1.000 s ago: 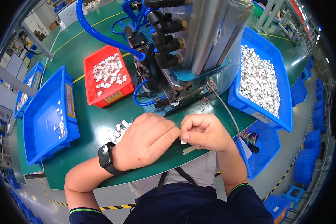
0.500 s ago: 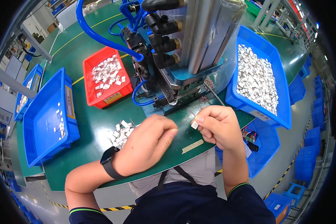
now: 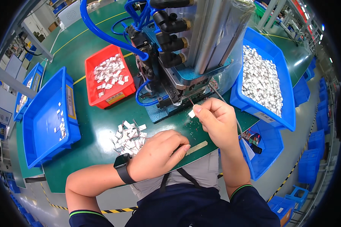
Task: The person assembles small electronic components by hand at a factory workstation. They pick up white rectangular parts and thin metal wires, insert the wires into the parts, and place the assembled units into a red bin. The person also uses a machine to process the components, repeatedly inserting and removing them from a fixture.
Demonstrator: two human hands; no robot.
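My right hand (image 3: 220,123) pinches a small white block with thin wire leads (image 3: 192,114) between thumb and forefinger. The wires point up at the lower front of a pneumatic machine (image 3: 189,75); whether they touch it I cannot tell. Low over the table's front edge, my left hand (image 3: 155,156) is closed, its thumb against the curled fingers. What it holds, if anything, is hidden. Just beyond that hand lies a loose pile of similar white blocks with leads (image 3: 129,138) on the green table (image 3: 91,151).
Left of the machine stand a red bin of white blocks (image 3: 121,92) and a blue bin (image 3: 41,132) holding a few. At right is a full blue bin (image 3: 235,99), with another blue bin (image 3: 267,159) below. Blue air hoses (image 3: 102,39) arch over the table. Wire scraps lie near the machine's base.
My right hand has moved up toward the machine, carrying the white block with its leads. My left hand has shifted right and nearer the table's front edge, uncovering more of the pile.
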